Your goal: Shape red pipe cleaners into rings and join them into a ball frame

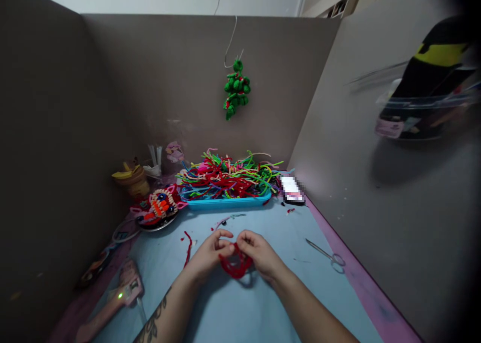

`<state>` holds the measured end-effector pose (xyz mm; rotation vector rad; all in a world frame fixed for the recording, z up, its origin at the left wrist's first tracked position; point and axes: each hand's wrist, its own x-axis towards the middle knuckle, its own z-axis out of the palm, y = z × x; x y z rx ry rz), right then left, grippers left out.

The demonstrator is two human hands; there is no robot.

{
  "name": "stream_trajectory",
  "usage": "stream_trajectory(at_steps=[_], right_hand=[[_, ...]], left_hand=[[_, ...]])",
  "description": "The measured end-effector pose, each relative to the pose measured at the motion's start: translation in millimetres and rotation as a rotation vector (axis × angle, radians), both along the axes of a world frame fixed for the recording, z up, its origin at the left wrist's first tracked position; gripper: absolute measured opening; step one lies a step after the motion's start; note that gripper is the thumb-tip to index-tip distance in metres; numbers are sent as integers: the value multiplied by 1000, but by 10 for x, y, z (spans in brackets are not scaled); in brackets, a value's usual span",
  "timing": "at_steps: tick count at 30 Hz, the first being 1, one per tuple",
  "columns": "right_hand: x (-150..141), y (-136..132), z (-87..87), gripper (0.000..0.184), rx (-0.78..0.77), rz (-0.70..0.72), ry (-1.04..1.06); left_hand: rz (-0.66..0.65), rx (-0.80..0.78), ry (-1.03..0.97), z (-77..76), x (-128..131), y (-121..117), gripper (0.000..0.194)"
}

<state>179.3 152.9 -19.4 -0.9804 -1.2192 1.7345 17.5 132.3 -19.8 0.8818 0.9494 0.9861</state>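
Between my two hands, a little above the light blue table cover, is a ring of red pipe cleaner [236, 270]. My left hand [215, 250] pinches the left side of it between thumb and fingers. With thumb and forefinger closed near its top, my right hand [257, 250] grips the right side. The fingertips hide where the ends of the ring meet. A loose red pipe cleaner piece [188, 248] lies on the cover just left of my left hand.
A blue tray [229, 202] heaped with coloured pipe cleaners stands at the back. Scissors [330, 257] lie at right, near a phone [291, 189] farther back. At left are a pink glue gun [130, 283] and a plate [160, 225] of finished pieces. Grey partitions enclose three sides.
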Motion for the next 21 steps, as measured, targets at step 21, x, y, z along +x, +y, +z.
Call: stream_trajectory(at_steps=[21], right_hand=[[25,87,-175,38,-145,-189,23]], left_hand=[[172,31,82,59,-47,32,32]])
